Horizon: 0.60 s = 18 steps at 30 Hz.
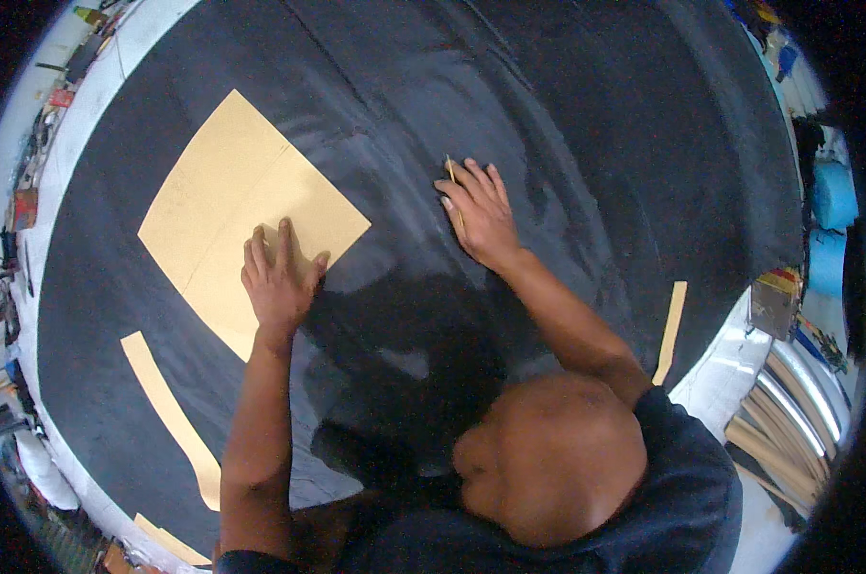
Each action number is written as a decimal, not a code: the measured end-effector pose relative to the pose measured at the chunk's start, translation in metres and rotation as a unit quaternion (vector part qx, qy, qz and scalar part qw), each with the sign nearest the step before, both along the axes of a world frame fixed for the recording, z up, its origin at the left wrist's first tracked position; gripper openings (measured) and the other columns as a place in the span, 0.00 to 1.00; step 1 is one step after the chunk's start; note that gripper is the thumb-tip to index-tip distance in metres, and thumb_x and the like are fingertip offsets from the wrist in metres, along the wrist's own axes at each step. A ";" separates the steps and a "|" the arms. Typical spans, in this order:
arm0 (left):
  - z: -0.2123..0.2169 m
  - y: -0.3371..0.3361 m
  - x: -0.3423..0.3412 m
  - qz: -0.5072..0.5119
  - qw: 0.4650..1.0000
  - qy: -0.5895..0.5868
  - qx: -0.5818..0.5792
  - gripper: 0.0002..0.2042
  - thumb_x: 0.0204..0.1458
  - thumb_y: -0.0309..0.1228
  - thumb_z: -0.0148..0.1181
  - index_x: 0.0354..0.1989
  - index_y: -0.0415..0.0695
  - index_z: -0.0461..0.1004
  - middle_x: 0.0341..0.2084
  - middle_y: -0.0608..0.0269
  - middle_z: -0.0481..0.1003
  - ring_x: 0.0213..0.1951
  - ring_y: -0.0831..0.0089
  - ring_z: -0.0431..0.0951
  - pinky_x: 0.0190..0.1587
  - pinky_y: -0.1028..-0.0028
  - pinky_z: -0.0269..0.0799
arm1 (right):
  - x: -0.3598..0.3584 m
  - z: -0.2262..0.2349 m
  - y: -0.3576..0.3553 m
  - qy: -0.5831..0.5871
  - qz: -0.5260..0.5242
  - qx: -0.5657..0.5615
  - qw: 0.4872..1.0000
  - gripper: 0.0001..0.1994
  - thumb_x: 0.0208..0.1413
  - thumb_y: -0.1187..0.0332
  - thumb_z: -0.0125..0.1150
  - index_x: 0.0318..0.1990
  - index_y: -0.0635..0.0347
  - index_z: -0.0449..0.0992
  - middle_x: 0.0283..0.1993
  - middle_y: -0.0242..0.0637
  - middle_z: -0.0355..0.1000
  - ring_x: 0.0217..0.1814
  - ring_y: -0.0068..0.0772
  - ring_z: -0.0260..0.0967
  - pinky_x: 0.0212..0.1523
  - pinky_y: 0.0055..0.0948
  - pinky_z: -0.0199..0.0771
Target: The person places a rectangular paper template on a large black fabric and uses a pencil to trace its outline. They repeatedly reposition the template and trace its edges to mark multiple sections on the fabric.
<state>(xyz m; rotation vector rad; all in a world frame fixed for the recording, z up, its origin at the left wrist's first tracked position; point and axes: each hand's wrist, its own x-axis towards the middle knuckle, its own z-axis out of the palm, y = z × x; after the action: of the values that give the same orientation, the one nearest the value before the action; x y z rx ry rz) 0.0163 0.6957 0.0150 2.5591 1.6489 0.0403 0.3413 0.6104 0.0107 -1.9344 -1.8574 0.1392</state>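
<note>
A large tan four-sided sheet (224,177), looking like card, lies flat on dark, slightly wrinkled material (404,86). Fine lines cross the sheet. My left hand (282,282) rests on its lower part with fingers spread, the thumb by the right edge. To the right, my right hand (485,215) lies low over the dark material, apart from the sheet. Between its fingers is a thin yellowish stick (450,170), pencil-like; its exact kind is too small to tell.
Long tan strips lie around: a curved strip (170,407) near my left forearm, a short strip (674,325) at right, another piece (170,540) at lower left. Tools and clutter line the left edge. Blue rolls (834,196) and long tubes (787,421) stand at the right.
</note>
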 end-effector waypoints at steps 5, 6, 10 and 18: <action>0.001 0.090 -0.007 -0.031 0.999 -0.029 -0.011 0.39 0.56 0.60 0.58 0.72 0.51 0.59 0.68 0.35 0.57 0.68 0.34 0.56 0.68 0.45 0.53 | 0.003 -0.010 0.006 -0.006 0.017 -0.050 0.999 0.15 0.65 0.62 0.56 0.57 0.50 0.75 0.70 0.43 0.64 0.75 0.53 0.54 0.75 0.57 0.46; -0.001 0.108 -0.006 -0.039 0.999 -0.036 -0.009 0.40 0.55 0.60 0.58 0.72 0.51 0.59 0.68 0.35 0.57 0.68 0.33 0.56 0.68 0.45 0.53 | 0.004 -0.009 0.007 -0.005 0.014 -0.062 0.998 0.15 0.65 0.62 0.56 0.57 0.51 0.75 0.70 0.43 0.63 0.75 0.53 0.54 0.75 0.57 0.46; -0.014 0.173 -0.001 -0.060 0.997 -0.054 0.005 0.41 0.55 0.60 0.57 0.72 0.49 0.58 0.69 0.34 0.56 0.69 0.33 0.55 0.69 0.44 0.51 | 0.006 -0.008 0.006 -0.002 0.015 -0.090 0.996 0.15 0.64 0.62 0.56 0.56 0.51 0.75 0.71 0.43 0.62 0.75 0.53 0.53 0.75 0.57 0.46; 0.042 0.240 0.005 0.023 0.998 -0.016 0.052 0.37 0.58 0.60 0.54 0.70 0.49 0.61 0.68 0.40 0.59 0.69 0.40 0.58 0.68 0.45 0.55 | 0.008 -0.005 0.005 0.013 0.004 -0.111 0.994 0.16 0.62 0.64 0.57 0.57 0.53 0.75 0.70 0.46 0.62 0.75 0.55 0.53 0.74 0.60 0.46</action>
<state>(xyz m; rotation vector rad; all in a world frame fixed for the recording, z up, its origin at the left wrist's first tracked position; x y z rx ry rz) 0.0208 0.9352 0.0568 2.5801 1.7367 0.1730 0.3488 0.6154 0.0060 -2.0596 -1.9000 0.3871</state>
